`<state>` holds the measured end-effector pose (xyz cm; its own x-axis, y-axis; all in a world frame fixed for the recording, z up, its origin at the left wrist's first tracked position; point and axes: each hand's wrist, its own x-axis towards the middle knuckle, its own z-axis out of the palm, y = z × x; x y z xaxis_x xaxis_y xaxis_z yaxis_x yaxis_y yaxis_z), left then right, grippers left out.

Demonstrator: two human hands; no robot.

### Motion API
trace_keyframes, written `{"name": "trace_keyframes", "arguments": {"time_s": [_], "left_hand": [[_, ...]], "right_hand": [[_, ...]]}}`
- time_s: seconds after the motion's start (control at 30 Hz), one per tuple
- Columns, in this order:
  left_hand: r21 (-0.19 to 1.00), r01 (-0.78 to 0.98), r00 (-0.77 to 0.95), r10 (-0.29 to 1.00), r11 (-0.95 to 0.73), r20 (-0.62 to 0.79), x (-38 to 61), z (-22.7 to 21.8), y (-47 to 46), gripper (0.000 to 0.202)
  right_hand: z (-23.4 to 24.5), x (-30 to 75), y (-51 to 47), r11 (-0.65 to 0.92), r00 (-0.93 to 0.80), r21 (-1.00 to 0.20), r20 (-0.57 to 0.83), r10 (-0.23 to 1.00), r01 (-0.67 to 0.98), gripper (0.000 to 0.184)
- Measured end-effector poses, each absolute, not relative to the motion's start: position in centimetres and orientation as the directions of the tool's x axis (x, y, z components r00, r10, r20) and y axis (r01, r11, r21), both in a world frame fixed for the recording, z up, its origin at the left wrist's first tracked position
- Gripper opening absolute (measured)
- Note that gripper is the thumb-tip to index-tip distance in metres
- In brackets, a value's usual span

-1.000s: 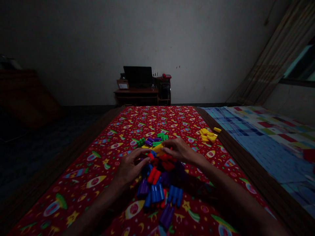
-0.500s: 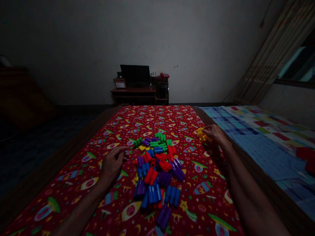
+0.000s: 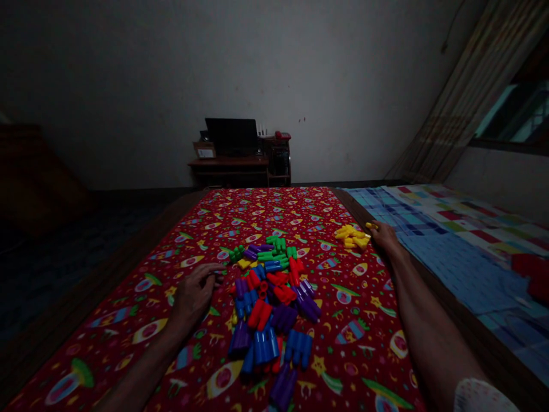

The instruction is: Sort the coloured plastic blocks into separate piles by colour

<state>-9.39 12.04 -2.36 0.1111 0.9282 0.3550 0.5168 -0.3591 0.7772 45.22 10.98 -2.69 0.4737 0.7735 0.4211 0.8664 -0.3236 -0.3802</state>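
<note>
A heap of toy blocks [image 3: 270,300] in blue, purple, red and green lies on a red patterned cloth [image 3: 300,217]. My left hand [image 3: 193,294] rests on the cloth just left of the heap, fingers loosely curled, nothing seen in it. A small separate pile of yellow blocks [image 3: 351,236] sits near the cloth's right edge. My right hand [image 3: 384,234] is at the right side of that pile, fingertips touching a single yellow block [image 3: 370,226]. Whether it grips the block is unclear in the dim light.
A wooden edge [image 3: 450,320] borders the cloth on the right, with a checked blue mat [image 3: 450,252] beyond it. A low desk with a dark screen [image 3: 234,137] stands at the far wall. Dark floor lies to the left.
My right hand left the mixed heap, reached to the yellow pile at the right, and now sits at its right side. My left hand drew back to the left of the heap.
</note>
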Motion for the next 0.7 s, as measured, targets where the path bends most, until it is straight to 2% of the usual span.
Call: {"name": "trace_keyframes", "arguments": {"time_s": [0.1, 0.17, 0.27, 0.33, 0.4, 0.47, 0.57, 0.7], "left_hand": [[0.778, 0.512, 0.123, 0.928, -0.363, 0.352, -9.4, -2.4, 12.1, 0.03], [0.778, 0.511, 0.123, 0.927, -0.366, 0.355, -9.4, -2.4, 12.1, 0.029], [0.779, 0.511, 0.125, 0.928, -0.363, 0.351, -9.3, -2.3, 12.1, 0.029], [0.778, 0.513, 0.126, 0.928, -0.363, 0.35, -9.3, -2.4, 12.1, 0.029], [0.779, 0.51, 0.124, 0.927, -0.365, 0.354, -9.4, -2.5, 12.2, 0.028], [0.782, 0.503, 0.125, 0.926, -0.368, 0.355, -9.4, -2.7, 12.3, 0.029], [0.777, 0.506, 0.145, 0.925, -0.375, 0.353, -9.5, -2.6, 12.4, 0.03], [0.761, 0.528, 0.154, 0.923, -0.378, 0.352, -9.4, -2.3, 12.3, 0.03]], "right_hand": [[-2.8, 44.9, 11.2, -0.417, 0.55, -0.389, 0.348, 0.76, 0.822, 0.038], [-2.2, 44.8, 11.0, -0.442, 0.592, -0.415, 0.374, 0.714, 0.795, 0.037], [-0.8, 44.6, 11.0, -0.351, 0.593, -0.511, 0.45, 0.668, 0.784, 0.039], [0.1, 44.3, 11.3, -0.243, 0.565, -0.602, 0.43, 0.704, 0.76, 0.042], [0.6, 43.9, 11.7, -0.169, 0.526, -0.697, 0.337, 0.781, 0.697, 0.044], [0.6, 43.6, 12.2, -0.163, 0.482, -0.757, 0.22, 0.848, 0.633, 0.044], [0.1, 43.4, 12.6, -0.218, 0.476, -0.765, 0.129, 0.87, 0.606, 0.041], [0.0, 43.5, 12.5, -0.248, 0.509, -0.727, 0.16, 0.846, 0.64, 0.034]]}}
